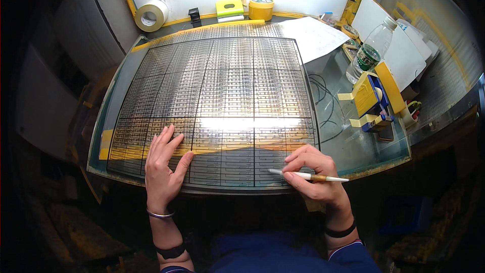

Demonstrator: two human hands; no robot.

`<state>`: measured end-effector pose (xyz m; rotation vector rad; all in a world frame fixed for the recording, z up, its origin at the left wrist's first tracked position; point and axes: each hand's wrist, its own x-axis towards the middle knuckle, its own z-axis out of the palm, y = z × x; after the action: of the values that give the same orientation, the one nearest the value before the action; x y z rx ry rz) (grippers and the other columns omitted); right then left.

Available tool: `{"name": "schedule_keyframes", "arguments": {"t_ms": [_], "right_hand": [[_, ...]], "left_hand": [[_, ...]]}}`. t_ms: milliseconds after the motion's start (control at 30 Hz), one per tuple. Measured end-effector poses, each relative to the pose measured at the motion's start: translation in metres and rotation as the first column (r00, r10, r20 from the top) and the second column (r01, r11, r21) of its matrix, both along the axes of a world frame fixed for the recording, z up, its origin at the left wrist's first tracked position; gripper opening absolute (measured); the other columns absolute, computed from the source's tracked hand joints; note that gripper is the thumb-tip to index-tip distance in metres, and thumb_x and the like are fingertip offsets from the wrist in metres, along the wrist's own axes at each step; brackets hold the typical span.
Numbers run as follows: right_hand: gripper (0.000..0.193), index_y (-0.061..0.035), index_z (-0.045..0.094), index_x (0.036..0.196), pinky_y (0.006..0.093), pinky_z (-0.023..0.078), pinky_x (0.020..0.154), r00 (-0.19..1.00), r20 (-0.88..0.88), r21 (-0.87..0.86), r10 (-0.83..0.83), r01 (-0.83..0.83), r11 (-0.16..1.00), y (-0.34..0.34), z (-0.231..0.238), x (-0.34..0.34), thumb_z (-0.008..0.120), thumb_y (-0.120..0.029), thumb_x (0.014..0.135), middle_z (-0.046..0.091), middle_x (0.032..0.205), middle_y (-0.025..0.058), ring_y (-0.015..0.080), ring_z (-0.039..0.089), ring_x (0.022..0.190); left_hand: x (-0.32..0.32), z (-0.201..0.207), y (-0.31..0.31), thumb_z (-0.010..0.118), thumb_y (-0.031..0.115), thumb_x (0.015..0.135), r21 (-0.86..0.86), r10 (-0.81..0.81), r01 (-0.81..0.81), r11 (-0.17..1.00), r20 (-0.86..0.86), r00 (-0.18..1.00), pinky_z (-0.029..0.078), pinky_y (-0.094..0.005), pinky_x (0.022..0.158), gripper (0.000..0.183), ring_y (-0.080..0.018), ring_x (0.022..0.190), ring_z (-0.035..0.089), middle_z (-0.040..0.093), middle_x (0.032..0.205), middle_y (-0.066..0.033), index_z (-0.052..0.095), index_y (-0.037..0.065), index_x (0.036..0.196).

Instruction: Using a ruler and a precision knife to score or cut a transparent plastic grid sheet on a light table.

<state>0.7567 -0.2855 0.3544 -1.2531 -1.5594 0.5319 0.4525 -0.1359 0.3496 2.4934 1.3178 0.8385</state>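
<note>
A large dark sheet (222,159) printed with a dense grid of fine lines covers most of the glass table in front of me. My left hand (164,164) rests on its near left part, open, fingers stretched out and thumb apart. Near the sheet's front right edge, my right hand (316,172) pinches a slim white pen-shaped tool (327,178) with a brownish band. The tool's grey tip points left and lies at or just above the printed lines; whether it touches cannot be made out. Bright lamp glare hides part of the sheet's middle.
Blue-and-yellow tape dispensers (371,101), a water bottle (371,50) and thin black wires (323,96) occupy the right side. Along the back are a white tape roll (151,16), a yellow-green block (230,8), a yellow tub (261,8) and white paper (316,38).
</note>
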Motion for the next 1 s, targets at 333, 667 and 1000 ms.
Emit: {"name": "schedule_keyframes", "arguments": {"t_ms": [333, 667, 1000], "right_hand": [[0.011, -0.0003, 0.069, 0.08, 0.0328, 0.051, 0.075, 0.988, -0.147, -0.056, -0.047, 0.04, 0.998, -0.003, -0.006, 0.002, 0.078, -0.003, 0.085, 0.068, 0.078, 0.0085, 0.0211, 0.067, 0.081], [0.011, -0.0003, 0.068, 0.08, 0.0316, 0.051, 0.073, 0.999, -0.027, 0.016, -0.04, 0.04, 0.999, 0.0, -0.004, 0.001, 0.078, -0.002, 0.084, 0.068, 0.077, 0.0088, 0.021, 0.066, 0.079], [0.011, 0.0, 0.07, 0.081, 0.0318, 0.05, 0.071, 0.983, -0.167, -0.092, -0.071, 0.056, 0.994, -0.004, -0.002, 0.002, 0.078, -0.005, 0.087, 0.069, 0.08, 0.0101, 0.0202, 0.065, 0.076]], "left_hand": [[0.0, 0.0, 0.0, 0.075, 0.024, 0.092, -0.007, 0.001, 0.0, 1.0, 0.002, 1.0, 0.031, -0.0485, 0.123, 0.043, -0.0331, 0.143, 0.048, 0.058, 0.148, -0.0162, 0.069, 0.004, 0.13], [0.0, 0.0, 0.0, 0.075, 0.024, 0.092, -0.014, 0.007, -0.007, 1.0, -0.005, 1.0, 0.031, -0.0481, 0.123, 0.044, -0.0327, 0.144, 0.048, 0.058, 0.148, -0.0152, 0.069, 0.005, 0.13], [0.001, 0.0, 0.001, 0.075, 0.025, 0.092, -0.003, 0.002, -0.002, 1.0, -0.007, 1.0, 0.031, -0.0483, 0.122, 0.044, -0.0333, 0.143, 0.048, 0.058, 0.148, -0.0162, 0.069, 0.004, 0.13]]}}
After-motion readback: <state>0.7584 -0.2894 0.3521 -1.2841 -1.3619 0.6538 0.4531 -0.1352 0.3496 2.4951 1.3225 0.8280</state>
